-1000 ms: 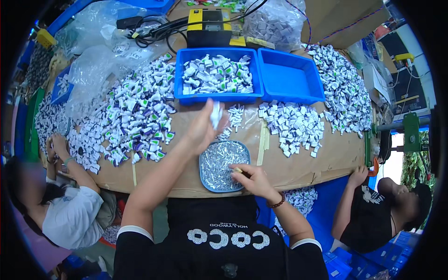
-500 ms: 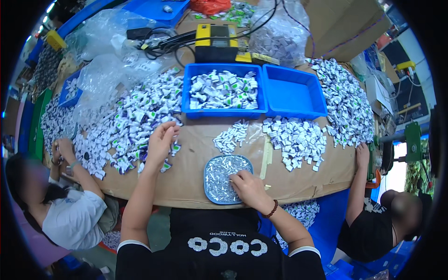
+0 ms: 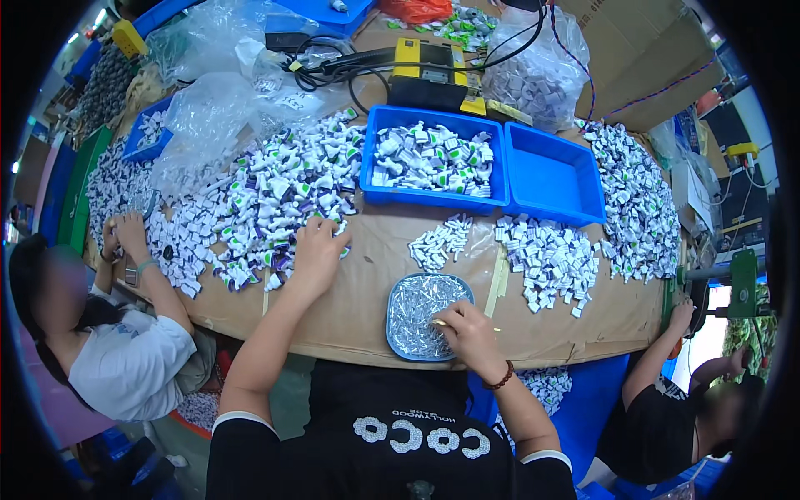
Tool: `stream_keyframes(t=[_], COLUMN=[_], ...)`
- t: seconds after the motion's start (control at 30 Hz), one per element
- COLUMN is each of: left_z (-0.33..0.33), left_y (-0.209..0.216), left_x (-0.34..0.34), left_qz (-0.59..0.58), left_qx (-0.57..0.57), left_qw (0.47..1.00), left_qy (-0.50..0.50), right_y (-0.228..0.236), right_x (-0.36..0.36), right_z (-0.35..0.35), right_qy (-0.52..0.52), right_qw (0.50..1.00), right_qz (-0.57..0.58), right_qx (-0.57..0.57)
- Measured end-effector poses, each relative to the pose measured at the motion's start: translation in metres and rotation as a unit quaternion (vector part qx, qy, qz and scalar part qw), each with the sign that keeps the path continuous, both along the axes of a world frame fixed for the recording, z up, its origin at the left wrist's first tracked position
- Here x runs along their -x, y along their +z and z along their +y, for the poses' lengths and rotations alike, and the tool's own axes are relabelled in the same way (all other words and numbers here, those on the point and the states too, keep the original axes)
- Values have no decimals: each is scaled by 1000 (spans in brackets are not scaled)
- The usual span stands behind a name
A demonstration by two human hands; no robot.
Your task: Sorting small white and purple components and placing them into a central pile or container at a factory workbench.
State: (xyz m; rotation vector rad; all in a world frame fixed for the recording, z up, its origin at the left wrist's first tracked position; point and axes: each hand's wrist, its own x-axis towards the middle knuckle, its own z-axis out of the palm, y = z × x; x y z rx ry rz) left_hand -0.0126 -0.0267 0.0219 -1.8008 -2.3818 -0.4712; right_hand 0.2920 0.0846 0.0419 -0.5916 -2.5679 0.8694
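At the near edge of the heap of white, green and purple plastic pieces, my left hand bends its fingers down, slightly apart, onto the pieces. Whether one is between the fingertips is hidden. My right hand, with a beaded bracelet at the wrist, is closed in a pinch over a grey-blue tray. A thin pale stick pokes out beside that hand, and a yellowish tip shows at the fingertips. Many small shiny metal pins fill the tray.
Small white parts and white square pieces lie beyond the tray. Behind stand a filled blue bin and an empty one. A yellow-black device has cables. Co-workers sit left and right.
My left hand has moved forward and down onto the heap's edge. My right hand stays over the tray, still pinching. The whole view has shifted, with the table appearing further right.
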Motion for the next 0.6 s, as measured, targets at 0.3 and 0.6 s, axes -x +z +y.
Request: stream_keyframes(t=[0.3, 0.6], left_z=[5, 22], left_y=[3, 18], left_x=[28, 31], left_qz=[-37, 6], left_qx=[69, 35], left_qw=[994, 993], left_qy=[-73, -109], right_y=[6, 13], right_x=[-13, -19], right_z=[-2, -2], right_qy=[-104, -62], right_qw=[969, 968], right_qz=[-39, 23], right_qx=[222, 242])
